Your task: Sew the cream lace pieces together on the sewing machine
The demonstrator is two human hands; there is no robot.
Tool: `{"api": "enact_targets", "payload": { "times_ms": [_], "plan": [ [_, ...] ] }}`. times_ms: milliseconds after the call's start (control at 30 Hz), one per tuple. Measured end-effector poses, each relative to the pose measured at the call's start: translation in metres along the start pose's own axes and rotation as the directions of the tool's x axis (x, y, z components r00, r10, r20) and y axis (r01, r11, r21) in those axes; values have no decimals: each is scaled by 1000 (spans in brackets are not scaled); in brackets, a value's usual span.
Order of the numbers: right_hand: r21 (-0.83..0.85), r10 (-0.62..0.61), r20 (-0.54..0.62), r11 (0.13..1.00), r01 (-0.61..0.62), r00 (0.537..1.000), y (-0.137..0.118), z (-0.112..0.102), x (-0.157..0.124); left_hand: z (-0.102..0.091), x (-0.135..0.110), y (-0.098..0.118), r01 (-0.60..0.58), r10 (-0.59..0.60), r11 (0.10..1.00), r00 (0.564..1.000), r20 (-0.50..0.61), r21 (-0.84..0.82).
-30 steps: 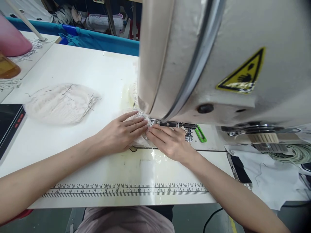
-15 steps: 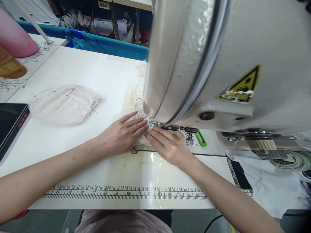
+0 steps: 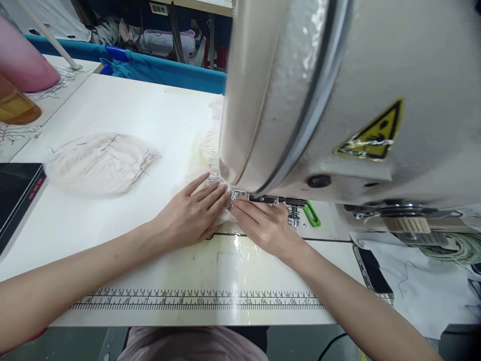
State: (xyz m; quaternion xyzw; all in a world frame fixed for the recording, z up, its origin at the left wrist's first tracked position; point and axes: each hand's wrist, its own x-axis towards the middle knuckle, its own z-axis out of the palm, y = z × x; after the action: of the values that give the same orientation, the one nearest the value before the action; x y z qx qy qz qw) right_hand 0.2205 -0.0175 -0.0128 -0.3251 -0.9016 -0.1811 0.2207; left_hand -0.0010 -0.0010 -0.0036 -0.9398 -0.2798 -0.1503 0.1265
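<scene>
White lace fabric lies under the head of a sewing machine, which hides part of it. My left hand rests flat on the lace, palm down, fingers stretched toward the machine's needle area. At the lace's right edge, my right hand has its fingers drawn together on the fabric, just below a dark metal attachment; its thumb is hidden. The two hands' fingertips almost meet over the lace. The needle itself is out of sight behind the head.
A pale sheer fabric piece with loose threads lies left. A black box, a pink thread cone and an amber thread cone stand farther left. A ruler strip runs along the front edge. A phone lies right.
Both hands stay on the lace with only slight shifts. The view has moved a little; the sheer piece stays where it was.
</scene>
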Motion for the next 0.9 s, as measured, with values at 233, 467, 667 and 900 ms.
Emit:
{"api": "enact_targets", "payload": {
  "times_ms": [233, 467, 667, 900],
  "plan": [
    [22, 1, -1, 1000, -1, 1000, 4, 1, -3, 0, 0, 1, -12, 12, 1000, 1000, -12, 21],
    [90, 50, 113, 994, -61, 992, 8, 0, -7, 0, -1, 1, -22, 24, 999, 999, -39, 48],
    [33, 68, 113, 997, -72, 991, 12, 3, -14, -2, 0, 1, -39, 42, 998, 998, -53, 50],
    [-145, -15, 137, 989, 35, 990, 16, 2, -13, -2, 2, 0, -24, 25, 999, 999, -46, 25]
  ]
}}
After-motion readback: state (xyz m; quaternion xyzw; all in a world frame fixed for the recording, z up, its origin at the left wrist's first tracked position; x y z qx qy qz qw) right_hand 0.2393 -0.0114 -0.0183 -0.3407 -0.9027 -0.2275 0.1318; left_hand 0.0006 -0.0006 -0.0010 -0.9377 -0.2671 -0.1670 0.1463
